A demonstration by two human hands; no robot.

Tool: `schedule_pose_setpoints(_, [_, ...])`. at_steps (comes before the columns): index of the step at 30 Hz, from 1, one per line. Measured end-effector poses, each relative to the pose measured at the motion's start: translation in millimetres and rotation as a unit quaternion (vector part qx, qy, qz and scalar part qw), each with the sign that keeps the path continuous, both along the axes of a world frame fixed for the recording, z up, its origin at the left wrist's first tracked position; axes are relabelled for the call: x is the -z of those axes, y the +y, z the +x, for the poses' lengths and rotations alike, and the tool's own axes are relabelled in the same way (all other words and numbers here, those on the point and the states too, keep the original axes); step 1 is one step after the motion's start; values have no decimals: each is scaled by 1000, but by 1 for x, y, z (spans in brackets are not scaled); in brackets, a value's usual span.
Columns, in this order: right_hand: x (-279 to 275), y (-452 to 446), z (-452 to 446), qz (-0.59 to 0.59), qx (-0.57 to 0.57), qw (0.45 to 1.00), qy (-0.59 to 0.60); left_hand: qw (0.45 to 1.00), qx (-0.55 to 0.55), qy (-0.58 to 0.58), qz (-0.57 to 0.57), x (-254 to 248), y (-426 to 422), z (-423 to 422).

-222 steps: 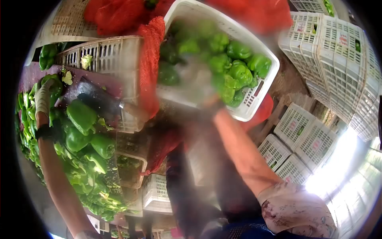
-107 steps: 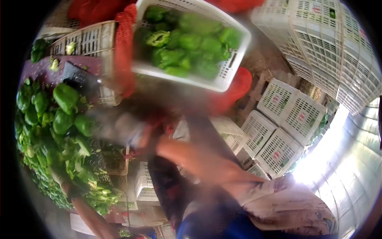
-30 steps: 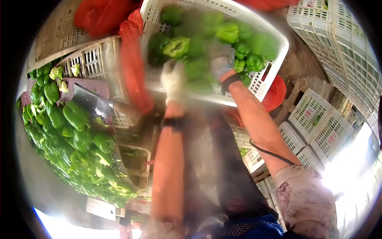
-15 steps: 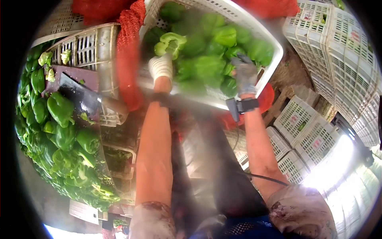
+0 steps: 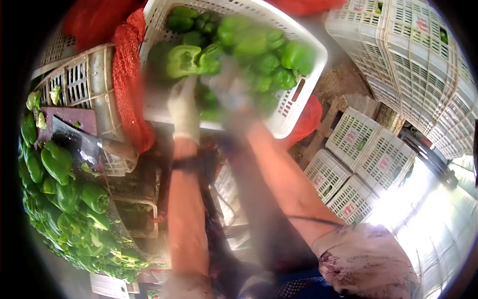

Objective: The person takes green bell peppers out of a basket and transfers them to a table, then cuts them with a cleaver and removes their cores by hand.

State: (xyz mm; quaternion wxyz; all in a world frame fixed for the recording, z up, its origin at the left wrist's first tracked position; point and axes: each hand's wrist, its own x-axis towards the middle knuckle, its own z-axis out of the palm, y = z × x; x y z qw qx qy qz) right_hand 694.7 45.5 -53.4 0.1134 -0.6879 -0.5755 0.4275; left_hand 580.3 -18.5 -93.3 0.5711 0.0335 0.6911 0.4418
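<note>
My left hand, in a pale glove, is closed on a halved green bell pepper, its hollow inside facing me. Close beside it is my right hand in a grey glove, smeared by motion. Its fingers are at the lower edge of another green pepper piece; whether they grip it I cannot tell. Both hands are over a white plastic crate holding several green bell peppers.
On the left, a cleaver lies on a dark board by a large heap of green peppers. Red mesh netting hangs beside the crate. Stacked white crates stand at right, with more crates lower down.
My right hand has moved left across the crate, from the peppers at its right side to beside my left hand. The left hand still has the halved pepper. The whole view has shifted.
</note>
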Motion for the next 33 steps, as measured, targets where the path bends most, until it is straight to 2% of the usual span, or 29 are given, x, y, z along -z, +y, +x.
schedule_pose_setpoints(1, [2, -25, -2, 80, -58, 995, -7, 999, -4, -31, 22, -31, -4, 7])
schedule_pose_setpoints(2, [-3, -36, -3, 70, -104, 992, 11, 993, -51, -109, -6, -73, -1, 5])
schedule_pose_setpoints(3, [-9, -47, -5, 60, -149, 987, 31, 996, -1, -84, 28, -82, -16, -8])
schedule_pose_setpoints(4, [-32, -42, 3, -38, -184, 979, 75, 995, 45, -55, 63, -92, -31, -22])
schedule_pose_setpoints(6, [-41, -33, 21, -164, -58, 954, 243, 991, 88, 14, 102, -118, -57, -46])
schedule_pose_setpoints(7, [-21, -23, 32, -146, -6, 956, 253, 989, 89, 55, 102, -134, -68, -57])
schedule_pose_setpoints(8, [1, -13, 44, -126, 45, 955, 263, 996, 30, 20, 86, -159, -77, -72])
schedule_pose_setpoints(9, [14, 9, 38, -62, -103, 986, 115, 997, -33, -12, 72, -184, -85, -87])
schedule_pose_setpoints(10, [29, 31, 34, 21, -231, 972, -44, 991, -102, -65, 49, -200, -102, -114])
schedule_pose_setpoints(11, [36, 52, 21, 102, -425, 865, -248, 990, -139, 15, 12, -217, -112, -137])
schedule_pose_setpoints(12, [67, 63, 16, 102, -451, 855, -234, 979, -175, 97, -26, -234, -124, -163])
schedule_pose_setpoints(13, [108, 72, 15, 104, -477, 844, -222, 946, -52, 301, -109, -246, -150, -210])
schedule_pose_setpoints(15, [155, 72, 18, 139, -510, 821, -218, 850, 69, 487, -186, -255, -170, -288])
schedule_pose_setpoints(18, [182, 68, 23, 179, -519, 802, -235, 845, 46, 502, -176, -280, -134, -365])
schedule_pose_setpoints(19, [186, 70, 22, 152, -519, 807, -239, 844, 39, 507, -171, -281, -128, -372])
schedule_pose_setpoints(21, [159, 69, 16, 69, -476, 841, -246, 726, 43, 646, -232, -272, -131, -365])
schedule_pose_setpoints(23, [62, 67, 8, -40, -388, 884, -257, 701, -20, 676, -226, -271, -87, -294])
schedule_pose_setpoints(24, [42, 57, 17, -25, -334, 915, -224, 794, -57, 601, -70, -253, -124, -312])
schedule_pose_setpoints(26, [7, 26, 28, 17, -236, 962, -138, 879, 13, 477, -14, -247, -98, -227])
schedule_pose_setpoints(27, [-11, 8, 27, 28, -201, 974, -101, 916, 74, 393, -30, -233, -96, -194])
schedule_pose_setpoints(28, [-26, -8, 21, 31, -193, 977, -79, 940, 139, 309, -51, -219, -94, -160])
schedule_pose_setpoints(29, [-38, -26, 11, 31, -194, 979, -60, 920, 210, 331, 7, -208, -93, -135])
schedule_pose_setpoints(31, [-50, -51, -10, 36, -240, 969, -48, 962, 90, 246, 72, -192, -92, -114])
schedule_pose_setpoints(32, [-49, -56, -22, 46, -282, 956, -59, 984, -102, 130, 66, -193, -96, -109])
schedule_pose_setpoints(33, [-42, -55, -35, 63, -325, 941, -76, 961, -221, 119, 117, -201, -102, -122])
